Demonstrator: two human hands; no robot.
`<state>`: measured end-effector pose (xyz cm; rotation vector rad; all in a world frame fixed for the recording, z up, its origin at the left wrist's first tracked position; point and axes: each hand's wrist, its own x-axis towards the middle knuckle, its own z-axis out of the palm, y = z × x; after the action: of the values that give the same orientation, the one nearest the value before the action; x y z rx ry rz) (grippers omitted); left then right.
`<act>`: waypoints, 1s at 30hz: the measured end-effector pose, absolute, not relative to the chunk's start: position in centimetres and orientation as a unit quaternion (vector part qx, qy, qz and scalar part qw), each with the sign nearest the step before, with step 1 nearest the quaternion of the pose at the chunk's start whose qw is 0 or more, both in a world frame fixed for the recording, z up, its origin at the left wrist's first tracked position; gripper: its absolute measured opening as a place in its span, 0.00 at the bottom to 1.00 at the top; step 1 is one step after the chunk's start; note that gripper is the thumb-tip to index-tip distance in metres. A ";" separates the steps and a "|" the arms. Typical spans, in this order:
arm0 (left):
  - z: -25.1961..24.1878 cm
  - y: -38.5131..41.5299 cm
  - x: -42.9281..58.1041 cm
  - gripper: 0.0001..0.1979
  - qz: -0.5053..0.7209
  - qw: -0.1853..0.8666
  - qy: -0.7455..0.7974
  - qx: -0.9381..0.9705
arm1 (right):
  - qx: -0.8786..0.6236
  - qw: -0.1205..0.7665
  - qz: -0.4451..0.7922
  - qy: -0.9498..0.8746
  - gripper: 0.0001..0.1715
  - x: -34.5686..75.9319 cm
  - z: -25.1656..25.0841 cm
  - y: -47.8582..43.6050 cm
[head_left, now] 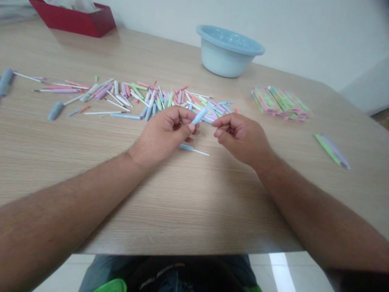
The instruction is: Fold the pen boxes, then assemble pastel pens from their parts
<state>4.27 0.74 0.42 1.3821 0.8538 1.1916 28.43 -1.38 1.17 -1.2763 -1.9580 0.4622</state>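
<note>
My left hand [173, 127] pinches a short light blue pen part [199, 116], a cap or barrel piece, tilted up to the right between thumb and fingers. Close to its right, my right hand [238, 136] has its thumb and forefinger drawn together; whatever may lie between them is too small to make out. Under the left hand's fingers, a blue pen piece with a thin white refill [194, 150] rests on the table. Just beyond both hands spreads a pile of pastel pen parts [159, 99], made up of caps, barrels and white refills.
A pale blue basin [229, 52] stands at the back. To its right lie stacked pink and green packets [281, 103]. Two pens [332, 151], green and purple, sit at the right. A red tissue box [79, 18] is at the back left, and grey-blue pieces [56, 110] lie at the left.
</note>
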 end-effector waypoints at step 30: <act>1.1 2.0 3.8 0.06 0.574 0.507 0.373 0.524 | -0.486 0.125 0.012 -0.865 0.11 24.8 -2.1 -1.0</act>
<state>3.77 2.03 1.07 1.2622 0.8992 1.3841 24.82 -1.01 -2.14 -1.4170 -2.5199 0.0355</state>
